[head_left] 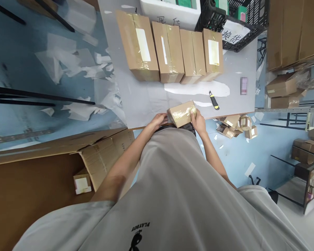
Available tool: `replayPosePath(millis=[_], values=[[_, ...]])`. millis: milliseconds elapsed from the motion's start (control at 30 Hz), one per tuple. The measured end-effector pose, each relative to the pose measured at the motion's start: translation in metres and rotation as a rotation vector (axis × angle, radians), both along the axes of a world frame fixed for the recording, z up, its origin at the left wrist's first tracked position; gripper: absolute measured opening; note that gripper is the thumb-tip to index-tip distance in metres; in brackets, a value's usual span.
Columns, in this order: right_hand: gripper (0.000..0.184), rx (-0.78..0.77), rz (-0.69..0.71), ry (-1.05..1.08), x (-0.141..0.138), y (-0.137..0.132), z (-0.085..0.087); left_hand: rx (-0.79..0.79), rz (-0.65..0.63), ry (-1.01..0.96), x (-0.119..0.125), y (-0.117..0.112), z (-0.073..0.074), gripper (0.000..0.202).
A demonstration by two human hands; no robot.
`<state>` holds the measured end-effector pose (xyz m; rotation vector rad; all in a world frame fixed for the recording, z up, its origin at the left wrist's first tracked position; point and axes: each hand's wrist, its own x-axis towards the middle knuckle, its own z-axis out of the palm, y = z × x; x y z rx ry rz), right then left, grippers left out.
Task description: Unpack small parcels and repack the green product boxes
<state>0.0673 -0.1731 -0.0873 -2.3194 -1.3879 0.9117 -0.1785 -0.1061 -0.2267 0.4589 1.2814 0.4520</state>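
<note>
A small taped cardboard box (181, 113) is held at the near edge of the grey table (240, 101), tilted and close to my body. My left hand (159, 120) has its fingers curled against the box's left end. My right hand (198, 119) grips the box's right end with closed fingers. Both forearms reach out over my grey shirt. A yellow and black utility knife (214, 100) lies on the table just right of the box.
Several taped cardboard boxes (169, 47) stand in a row at the table's back, before a white foam box (170, 12) and a black crate (235, 21). A large open carton (42, 174) sits at left. Small boxes (237, 126) lie on the floor at right.
</note>
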Motion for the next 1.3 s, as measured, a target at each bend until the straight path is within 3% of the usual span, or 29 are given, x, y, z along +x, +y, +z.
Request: replayPosePath(millis=[133,233,433,500,633,767,867,967,1167,1300], values=[[0.091,0.012,-0.098,-0.016,0.016,0.011,-0.006,-0.127,-0.009,0.019,0.002,-0.001,0.002,0.036],[0.091,0.022,-0.142,0.011,0.024,0.016,-0.007,-0.129,0.014,-0.03,0.006,0.002,0.007,0.037],[0.102,0.19,-0.132,-0.107,0.029,0.01,0.006,-0.025,0.121,-0.127,0.013,0.009,0.026,0.026],[0.103,0.177,-0.122,-0.071,0.029,0.007,0.012,0.033,0.107,-0.141,0.016,0.012,0.034,0.027],[0.102,0.134,-0.093,0.057,0.026,0.011,0.015,0.224,0.074,0.029,0.008,0.014,0.048,0.029],[0.093,0.133,-0.071,0.275,0.008,0.028,-0.006,0.376,0.124,0.242,-0.029,0.01,0.054,0.026],[0.089,0.08,-0.06,0.371,-0.013,0.041,-0.029,0.369,0.112,0.395,-0.059,0.004,0.058,0.03],[0.091,0.073,-0.03,0.383,-0.029,0.048,-0.047,0.322,0.092,0.434,-0.074,0.0,0.06,0.035],[0.099,0.131,0.01,0.45,-0.017,0.051,-0.065,0.307,0.104,0.473,-0.067,-0.001,0.071,0.028],[0.092,0.133,-0.146,0.379,0.009,0.052,-0.071,0.498,-0.033,0.441,-0.044,-0.012,0.106,0.027]])
